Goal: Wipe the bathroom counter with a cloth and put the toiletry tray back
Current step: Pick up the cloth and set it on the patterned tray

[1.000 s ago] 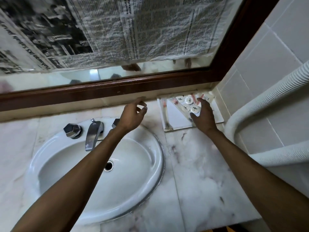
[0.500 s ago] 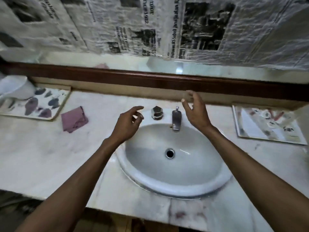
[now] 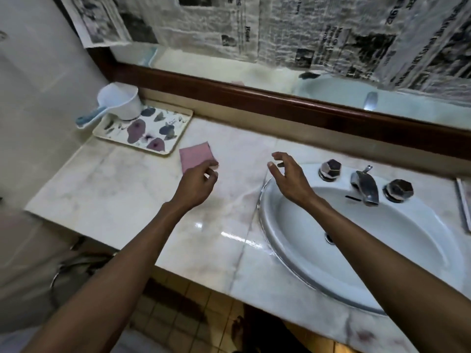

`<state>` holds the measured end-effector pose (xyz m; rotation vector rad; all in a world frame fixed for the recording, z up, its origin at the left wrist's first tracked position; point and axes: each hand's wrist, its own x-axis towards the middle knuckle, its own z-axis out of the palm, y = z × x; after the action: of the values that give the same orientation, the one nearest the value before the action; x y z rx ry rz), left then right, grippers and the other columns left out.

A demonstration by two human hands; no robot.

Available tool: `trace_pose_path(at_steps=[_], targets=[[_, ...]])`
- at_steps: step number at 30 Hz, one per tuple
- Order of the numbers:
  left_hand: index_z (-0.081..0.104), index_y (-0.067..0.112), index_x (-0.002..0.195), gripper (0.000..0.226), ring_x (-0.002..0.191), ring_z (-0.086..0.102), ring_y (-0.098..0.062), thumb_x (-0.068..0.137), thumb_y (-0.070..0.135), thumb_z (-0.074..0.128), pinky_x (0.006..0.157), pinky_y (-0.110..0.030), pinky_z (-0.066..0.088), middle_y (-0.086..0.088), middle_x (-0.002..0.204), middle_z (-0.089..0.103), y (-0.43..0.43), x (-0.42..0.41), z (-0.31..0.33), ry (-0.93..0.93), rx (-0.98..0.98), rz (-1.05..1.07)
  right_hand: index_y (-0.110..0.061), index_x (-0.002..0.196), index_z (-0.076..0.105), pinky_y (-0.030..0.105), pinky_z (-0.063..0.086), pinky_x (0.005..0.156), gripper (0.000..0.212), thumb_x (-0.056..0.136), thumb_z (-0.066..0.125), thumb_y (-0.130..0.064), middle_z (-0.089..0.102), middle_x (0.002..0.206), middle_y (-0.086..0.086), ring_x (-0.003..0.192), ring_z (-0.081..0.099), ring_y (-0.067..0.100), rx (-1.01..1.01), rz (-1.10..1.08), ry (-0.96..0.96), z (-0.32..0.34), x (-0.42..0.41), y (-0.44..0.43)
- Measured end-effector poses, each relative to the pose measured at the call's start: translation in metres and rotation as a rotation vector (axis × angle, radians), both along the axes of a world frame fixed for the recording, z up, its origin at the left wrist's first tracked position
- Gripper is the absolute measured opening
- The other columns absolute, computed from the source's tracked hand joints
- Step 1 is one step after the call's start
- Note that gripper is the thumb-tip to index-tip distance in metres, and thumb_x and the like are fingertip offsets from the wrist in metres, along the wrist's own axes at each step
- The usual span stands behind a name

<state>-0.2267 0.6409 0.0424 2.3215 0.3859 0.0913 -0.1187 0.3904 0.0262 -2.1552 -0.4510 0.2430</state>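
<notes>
While the marble counter (image 3: pixel 122 200) lies bare between them, one floral tray (image 3: pixel 175 141) sits in the far left corner bearing one white dipper (image 3: pixel 122 100) with a blue handle, and the white sink (image 3: pixel 293 225) at right carries two faceted knobs flanking one chrome spout (image 3: pixel 365 186); the edge of a second tray (image 3: pixel 462 200) shows at far right. One pink cloth (image 3: pixel 195 156), square, flat and finely textured, lies just beside the floral tray's near corner. The left hand (image 3: pixel 196 186), fingers curled, overlaps the cloth's near edge, grip undeterminable, and the right hand (image 3: pixel 289 175) hovers empty, fingers spread, over the sink rim.
</notes>
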Motion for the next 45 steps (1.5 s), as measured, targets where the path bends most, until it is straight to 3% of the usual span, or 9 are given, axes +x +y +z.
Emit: trace_pose_path(at_steps=[4,9,18,22,29,32,36,41,45], targets=[[0.063,0.024,0.127,0.033,0.087,0.064,-0.02,0.096,0.028,0.052,0.084,-0.034,0.053,0.009,0.093,0.068,0.032,0.01,-0.02,0.063,0.022,0.034,-0.016,0.134,0.051,0.034,0.047,0.097,0.042,0.102,0.046,-0.043,0.056,0.135,0.002,0.115,0.059,0.021,-0.01,-0.01,0.056,-0.023,0.018,0.033],[0.061,0.017,0.132,0.042,0.103,0.065,-0.028,0.093,0.031,0.053,0.091,-0.036,0.053,-0.006,0.12,0.069,0.063,0.033,-0.036,0.152,0.04,0.044,-0.014,0.136,0.05,0.034,0.044,0.103,0.042,0.103,0.047,-0.039,0.055,0.137,0.004,0.12,0.056,0.022,0.001,0.001,0.138,-0.05,0.032,0.074],[0.048,0.012,0.144,0.051,0.128,0.049,-0.036,0.095,0.024,0.058,0.105,-0.041,0.042,-0.017,0.139,0.053,0.114,0.096,-0.061,0.255,0.204,-0.014,-0.013,0.136,0.052,0.04,0.036,0.111,0.042,0.101,0.051,-0.037,0.053,0.142,0.007,0.131,0.048,0.028,-0.121,-0.002,0.116,-0.086,0.048,0.125],[0.037,0.009,0.15,0.072,0.137,0.042,-0.036,0.09,0.048,0.044,0.111,-0.041,0.036,-0.017,0.147,0.048,0.13,0.132,-0.077,0.324,0.295,-0.126,-0.014,0.136,0.052,0.043,0.035,0.113,0.044,0.1,0.05,-0.038,0.051,0.145,0.008,0.135,0.044,0.028,-0.187,-0.059,0.09,-0.096,0.06,0.137],[0.05,0.023,0.141,0.054,0.108,0.059,-0.036,0.094,0.048,0.041,0.092,-0.045,0.048,-0.013,0.117,0.062,0.163,0.159,-0.106,0.241,0.399,-0.276,-0.013,0.137,0.051,0.041,0.034,0.111,0.044,0.101,0.048,-0.039,0.051,0.145,0.007,0.134,0.045,0.028,-0.284,-0.207,0.065,-0.101,0.068,0.157],[0.058,0.031,0.128,0.038,0.107,0.06,-0.031,0.095,0.041,0.043,0.088,-0.04,0.049,-0.007,0.111,0.062,0.175,0.165,-0.111,0.23,0.25,-0.362,-0.013,0.136,0.051,0.043,0.035,0.11,0.041,0.101,0.049,-0.035,0.052,0.144,0.006,0.134,0.045,0.029,-0.315,-0.269,0.05,-0.098,0.067,0.177],[0.065,0.022,0.131,0.036,0.096,0.06,-0.024,0.098,0.024,0.052,0.077,-0.027,0.038,-0.004,0.1,0.057,0.189,0.175,-0.1,0.133,0.046,-0.398,-0.011,0.136,0.051,0.046,0.036,0.106,0.047,0.1,0.043,-0.04,0.051,0.143,0.009,0.133,0.044,0.033,-0.363,-0.281,0.038,-0.096,0.066,0.203],[0.065,0.019,0.132,0.036,0.092,0.06,-0.021,0.096,0.018,0.064,0.072,-0.02,0.042,-0.002,0.103,0.061,0.232,0.182,-0.084,-0.025,-0.117,-0.241,-0.008,0.139,0.048,0.049,0.035,0.109,0.059,0.095,0.033,-0.046,0.043,0.149,0.016,0.137,0.04,0.036,-0.433,-0.3,-0.007,-0.102,0.07,0.236],[0.066,0.014,0.131,0.036,0.095,0.061,-0.015,0.095,0.017,0.065,0.066,0.001,0.04,-0.001,0.121,0.066,0.276,0.186,-0.08,-0.077,-0.225,-0.025,-0.009,0.147,0.039,0.054,0.027,0.115,0.065,0.097,0.024,-0.049,0.026,0.159,0.019,0.147,0.025,0.034,-0.543,-0.275,-0.046,-0.113,0.066,0.27]])
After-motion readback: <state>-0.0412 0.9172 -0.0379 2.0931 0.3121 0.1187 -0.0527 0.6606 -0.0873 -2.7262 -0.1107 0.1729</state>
